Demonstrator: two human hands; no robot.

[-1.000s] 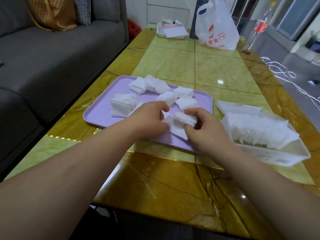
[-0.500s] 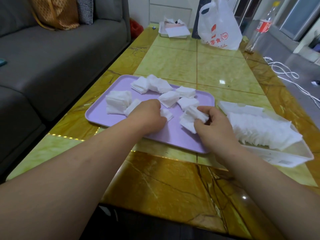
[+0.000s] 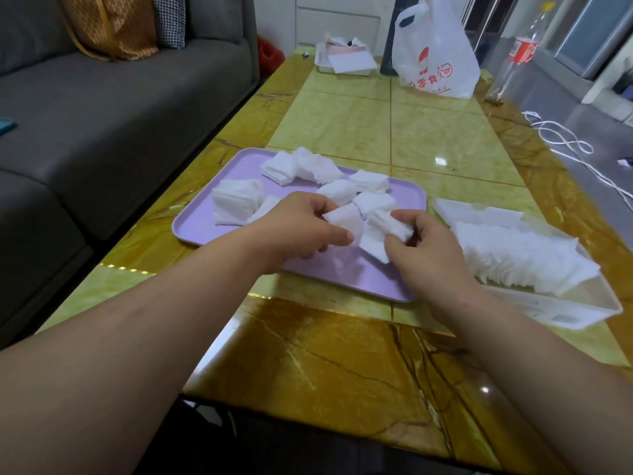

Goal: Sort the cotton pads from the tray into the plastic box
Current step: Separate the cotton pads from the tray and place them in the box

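A lilac tray (image 3: 205, 231) lies on the table with several small stacks of white cotton pads (image 3: 236, 200) spread over it. My left hand (image 3: 298, 231) pinches a small stack of pads (image 3: 344, 217) above the tray's middle. My right hand (image 3: 424, 252) grips another bunch of pads (image 3: 383, 231) right beside it; the two bunches almost touch. To the right of the tray stands the clear plastic box (image 3: 582, 303), holding a long row of pads (image 3: 520, 258) on edge, with its lid (image 3: 479, 214) behind it.
The yellow-green marble table (image 3: 428, 142) carries a white plastic bag (image 3: 435, 53), a dark flask (image 3: 394, 36), a small white tray with paper (image 3: 346, 60) and a clear bottle (image 3: 517, 53) at its far end. A grey sofa (image 3: 120, 108) runs along the left. White cable (image 3: 561, 138) lies on the floor at right.
My left hand has lifted a small stack of pads off the tray and brought it toward my right hand, which still holds its bunch. The view has shifted slightly.
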